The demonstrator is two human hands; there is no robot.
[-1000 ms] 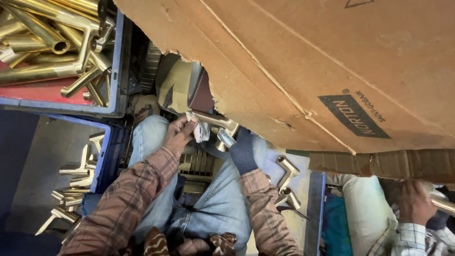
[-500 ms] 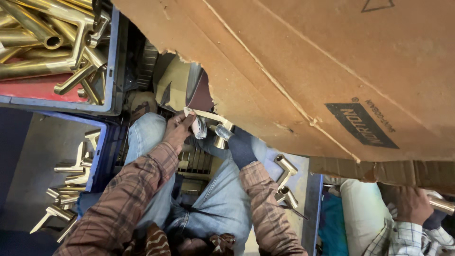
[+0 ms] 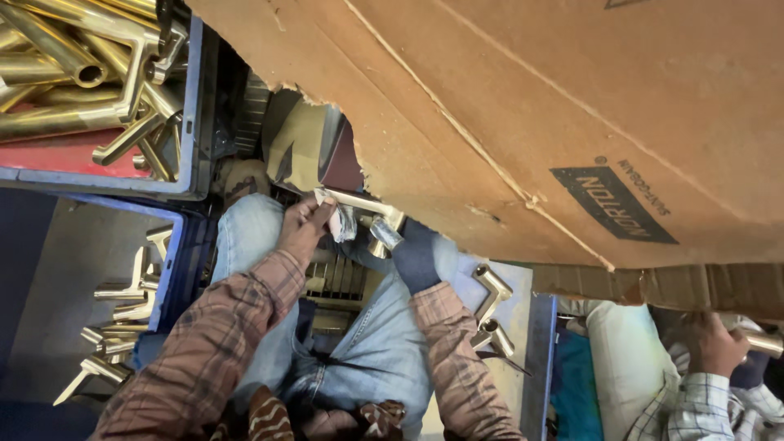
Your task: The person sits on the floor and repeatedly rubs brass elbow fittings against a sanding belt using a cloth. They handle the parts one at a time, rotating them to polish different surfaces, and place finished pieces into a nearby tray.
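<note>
Brass handle [image 3: 363, 204] in both hands' fingers [image 3: 314, 214]

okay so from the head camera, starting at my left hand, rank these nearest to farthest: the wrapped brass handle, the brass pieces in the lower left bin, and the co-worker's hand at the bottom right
From the left hand:
1. Wrapped brass handle: in its grip, just right of it.
2. Brass pieces in the lower left bin: down and to the left.
3. Co-worker's hand: far right, under the cardboard.
</note>
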